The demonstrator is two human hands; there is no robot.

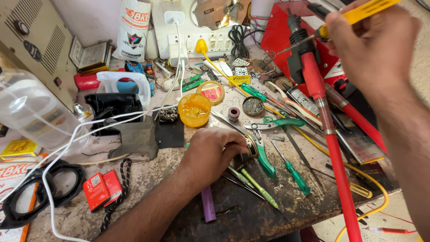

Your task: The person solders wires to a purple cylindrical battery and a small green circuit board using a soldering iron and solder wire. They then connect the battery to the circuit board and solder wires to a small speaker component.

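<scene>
My left hand [214, 150] rests on the workbench [179, 197] with its fingers closed around a small dark part [243, 157] at the fingertips; I cannot tell what the part is. A purple cylinder [208, 204] lies under my left wrist. My right hand [374, 42] is raised at the upper right and grips a yellow-handled soldering iron [345, 20], its metal tip pointing left. Green pliers [262, 150] and a green screwdriver [293, 170] lie just right of my left hand.
An open orange tin of paste [194, 110], a round yellow tin [211, 92], a red hot-air tool [329, 134], green scissors [282, 122], a white cable [76, 139], red batteries [103, 190] and a plastic jar [31, 112] crowd the bench. A power strip [197, 42] stands behind.
</scene>
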